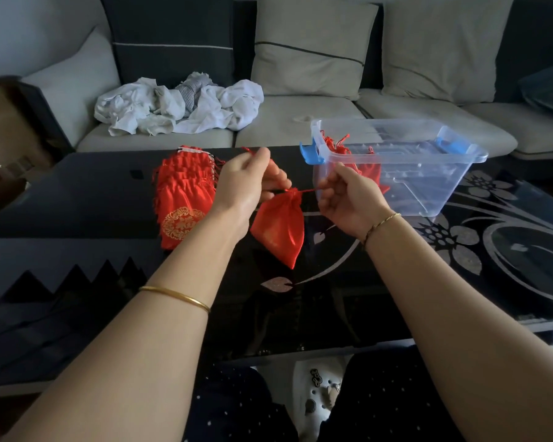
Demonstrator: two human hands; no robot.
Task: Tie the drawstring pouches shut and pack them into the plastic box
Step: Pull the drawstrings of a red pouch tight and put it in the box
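Note:
A small red drawstring pouch (280, 229) hangs above the black table, its neck gathered tight. My left hand (249, 183) pinches one red cord end, which sticks up past its fingers. My right hand (348, 196) pinches the other cord, pulled taut to the right of the neck. A stack of flat red pouches (182, 193) with a gold emblem lies on the table to the left. The clear plastic box (428, 173) with blue latches stands at the right rear, tilted, with red pouches (369, 169) inside at its left end.
The black glass table (460, 250) has a silver flower pattern at the right. A sofa with cushions runs behind it, with a heap of white cloth (179, 105) on the seat. A brown box (10, 129) stands at the far left.

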